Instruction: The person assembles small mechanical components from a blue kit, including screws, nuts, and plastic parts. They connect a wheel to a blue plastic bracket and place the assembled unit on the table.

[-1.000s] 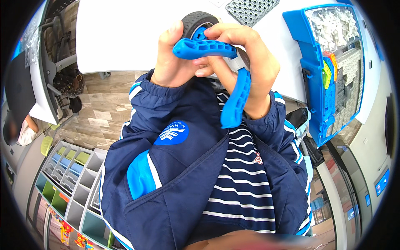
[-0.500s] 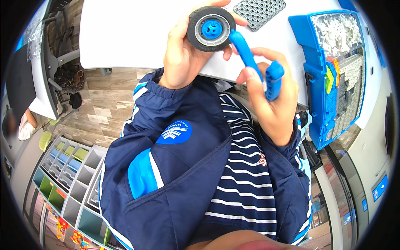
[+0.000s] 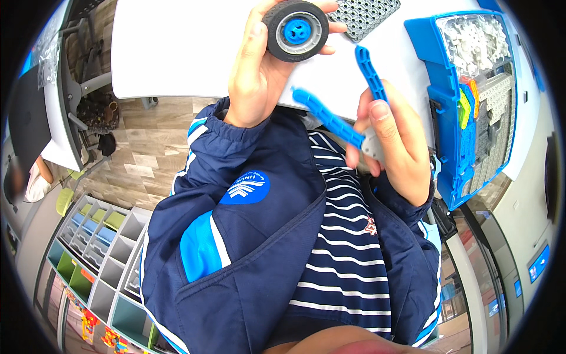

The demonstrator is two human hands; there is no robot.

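Note:
My left hand (image 3: 256, 79) holds a toy wheel (image 3: 298, 32) with a black tyre, a grey rim and a blue hub, its face turned up toward me. The thumb lies along the tyre's left side, and fingers show past its right edge. Closer to my body, my right hand (image 3: 404, 138) grips a blue two-armed plastic tool (image 3: 330, 118) by its grey joint, between thumb and fingers. Its two blue arms spread apart, pointing away from me and toward the left. The tool and the wheel are apart. My fingers partly cover the joint.
A grey perforated plate (image 3: 364, 17) lies on the white table (image 3: 171, 53) beyond my hands. To the right sits an open blue case (image 3: 439, 88) with white pieces and grey, green and orange parts. A grey compartment organizer (image 3: 112, 271) stands at lower left.
My right hand has drawn the blue tool away from the wheel and turned it, so both arms and the grey joint show. My left hand has moved slightly away from me with the wheel.

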